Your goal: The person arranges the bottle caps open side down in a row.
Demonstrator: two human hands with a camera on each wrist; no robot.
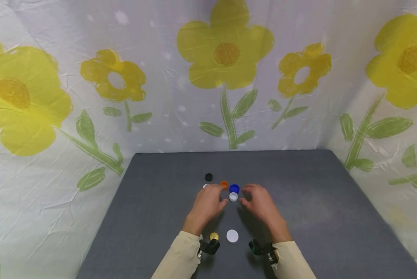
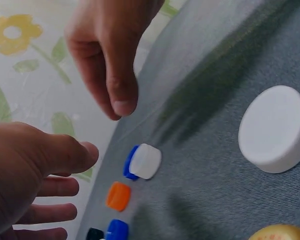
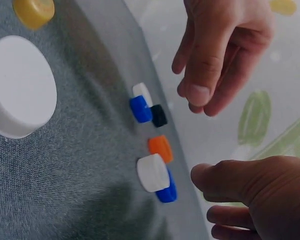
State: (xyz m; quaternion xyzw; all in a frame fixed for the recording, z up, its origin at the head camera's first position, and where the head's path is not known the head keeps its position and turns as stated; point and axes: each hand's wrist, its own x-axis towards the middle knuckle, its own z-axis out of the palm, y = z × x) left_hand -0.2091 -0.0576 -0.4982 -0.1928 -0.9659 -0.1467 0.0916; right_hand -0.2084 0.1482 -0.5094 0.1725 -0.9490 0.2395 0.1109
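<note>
Well, the table [image 1: 309, 217] is dark gray and flat, and it looks like cloth on top. Behind it and on both sides hangs a white curtain [image 1: 166, 97] with big yellow flowers and green leaves. A person reaches over the table in light tan sleeves, with a black strap [image 1: 209, 246] on the left wrist and another on the right. The left hand [image 1: 207, 203] is loosely open, with a gap between its thumb and fingers. The right hand [image 1: 262, 205] is open the same way, its fingers a little bent. Both hands are empty and hang over the table, facing each other. Between them are a blue cap [image 1: 234, 188] and, just in front of it, a white cap [image 1: 233, 197]; I can't tell if these two touch. An orange cap [image 1: 224, 185] sits by the left hand's fingertips. Farther back is a black cap [image 1: 209, 177]. Near that one, the right wrist view shows a second blue cap [image 3: 141, 109] and a small white cap [image 3: 142, 93], mostly hidden from above by the left hand. Closer to the person, between the arms, lie a big white lid [image 1: 232, 236] and a yellow cap [image 1: 214, 236].
</note>
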